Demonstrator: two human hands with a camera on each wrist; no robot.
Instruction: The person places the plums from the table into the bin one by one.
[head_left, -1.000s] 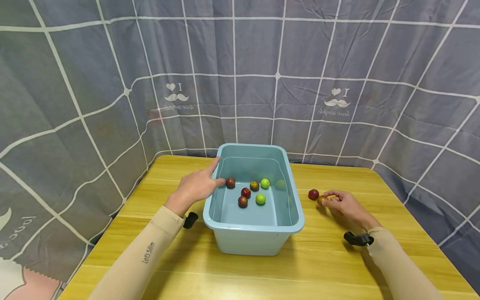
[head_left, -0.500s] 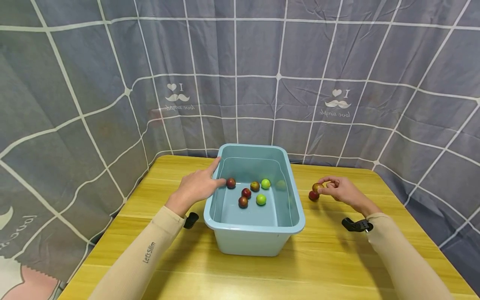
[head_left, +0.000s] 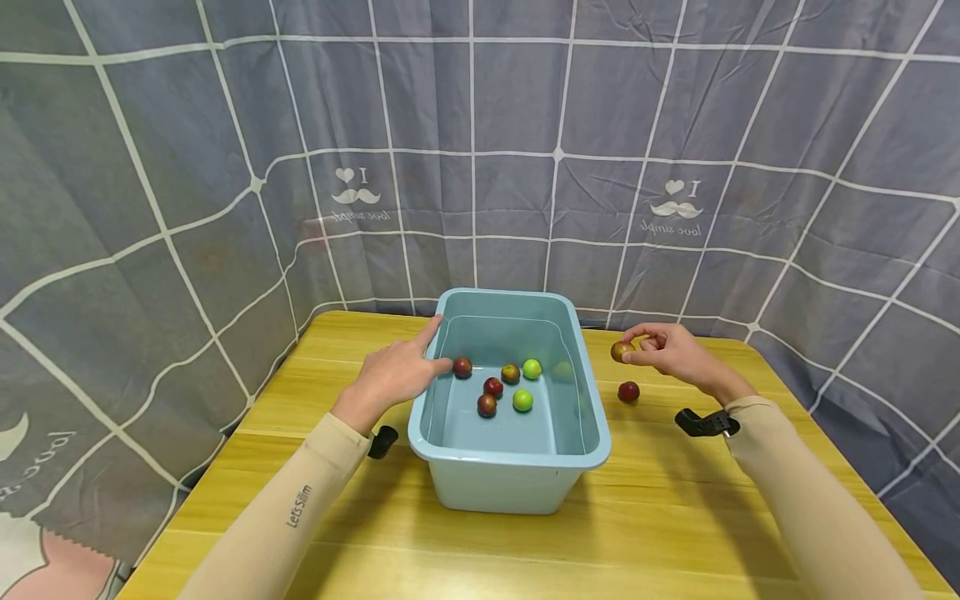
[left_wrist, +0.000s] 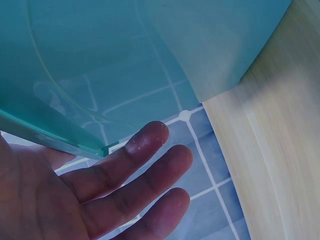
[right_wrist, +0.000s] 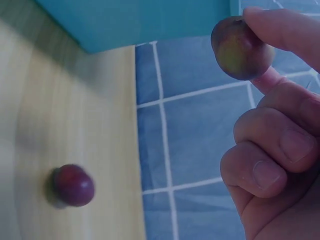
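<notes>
My left hand (head_left: 397, 375) rests on the left rim of a light blue plastic bin (head_left: 510, 457), its thumb over the inner side. In the left wrist view, several fingers (left_wrist: 172, 160) extend loosely outside the wall. Between thumb and fingertips, my right hand (head_left: 671, 354) pinches a brownish-green plum (right_wrist: 241, 48), held above the table right of the bin. Below it on the wood lies a dark red plum (head_left: 628, 392). Inside the bin are several reddish plums (head_left: 487, 406) and two green round fruits (head_left: 522, 400).
The bin stands on a yellow wooden table (head_left: 675, 500). A grey curtain (head_left: 510, 200) with white grid lines hangs behind the table and along both sides.
My right hand has lifted the brownish-green plum off the table and carried it up and leftward, past the dark red plum. My left hand stays on the rim.
</notes>
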